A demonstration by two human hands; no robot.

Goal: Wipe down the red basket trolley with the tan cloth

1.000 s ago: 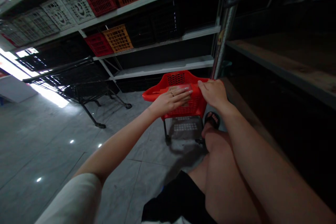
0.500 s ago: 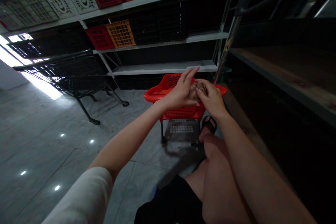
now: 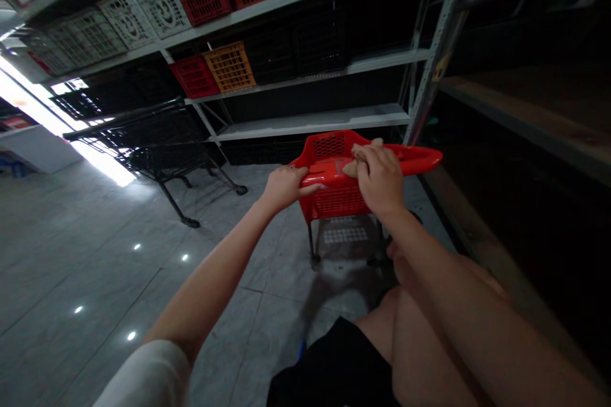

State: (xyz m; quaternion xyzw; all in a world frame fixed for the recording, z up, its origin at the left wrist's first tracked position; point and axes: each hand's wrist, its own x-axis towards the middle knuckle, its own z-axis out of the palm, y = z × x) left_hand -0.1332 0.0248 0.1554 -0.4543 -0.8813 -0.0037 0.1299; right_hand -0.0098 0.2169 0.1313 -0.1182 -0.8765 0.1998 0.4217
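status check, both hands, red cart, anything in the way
Left hand gripping near edge of red shopping cart. Right hand holding tan cloth at that edge. Black cart off left, clear of both hands.

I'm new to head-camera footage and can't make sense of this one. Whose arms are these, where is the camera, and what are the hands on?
No machine here: these are a person's own bare arms, seen from a camera worn on their head. The left hand grips the edge of a red cart. The right hand holds a tan, crumpled piece, perhaps cloth, against it. Beyond are a black cart and shelves with crates.
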